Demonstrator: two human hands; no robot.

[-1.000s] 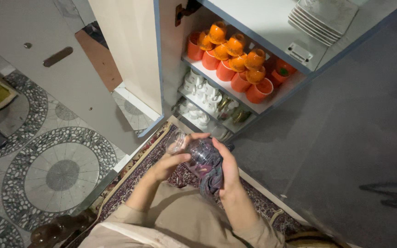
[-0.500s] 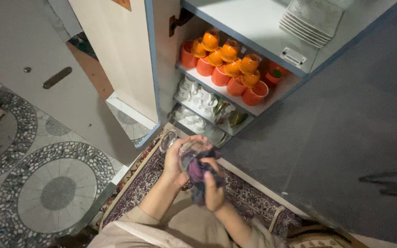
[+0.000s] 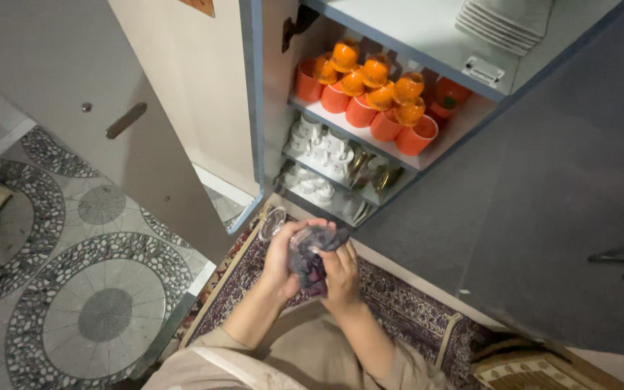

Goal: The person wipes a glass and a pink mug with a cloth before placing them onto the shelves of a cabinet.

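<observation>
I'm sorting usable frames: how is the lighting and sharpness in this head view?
Head view: dim, with the orange cups brightest; the grey cupboard door lies in shadow; the glass is faint; left hand, right hand and cloth look slightly soft.

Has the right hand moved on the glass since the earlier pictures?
Yes. The right hand with the cloth slid from the far side toward the person's body, measured against the glass.

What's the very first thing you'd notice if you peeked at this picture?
Probably the bright orange cups, stacked on a shelf of the open cupboard near the top. Next, in the middle, the left hand holds a clear glass while the right hand presses a dark cloth into it. At the left, the floor has round pebble circles.
</observation>
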